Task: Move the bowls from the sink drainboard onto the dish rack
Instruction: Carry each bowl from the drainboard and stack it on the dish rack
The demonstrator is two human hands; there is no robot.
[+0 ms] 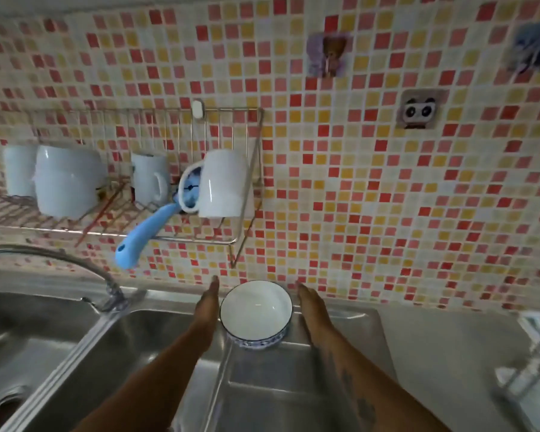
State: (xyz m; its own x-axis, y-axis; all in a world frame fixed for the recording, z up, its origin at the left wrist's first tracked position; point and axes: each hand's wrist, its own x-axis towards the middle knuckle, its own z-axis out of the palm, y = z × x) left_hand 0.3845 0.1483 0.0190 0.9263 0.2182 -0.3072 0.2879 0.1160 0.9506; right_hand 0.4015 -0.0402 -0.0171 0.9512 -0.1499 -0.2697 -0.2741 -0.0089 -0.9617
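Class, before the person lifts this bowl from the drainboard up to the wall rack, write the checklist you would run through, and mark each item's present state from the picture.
1. Bowl upright on drainboard: ok.
2. Bowl looks empty: ok.
3. Left hand and right hand flank it, open: ok.
4. Hands touching the bowl: cannot tell.
5. Free spot on dish rack, already holding mugs, bowls and a blue-handled utensil: cannot tell.
6. Faucet left of the lift path: ok.

1 bowl (256, 310) sits upright on the drainboard (281, 385), right of the sink basins (131, 347), between the left hand (207, 307) and right hand (309, 310). The dish rack (122, 182) hangs on the wall above and to the left, holding mugs (225, 182) and stacked bowls (66, 179).
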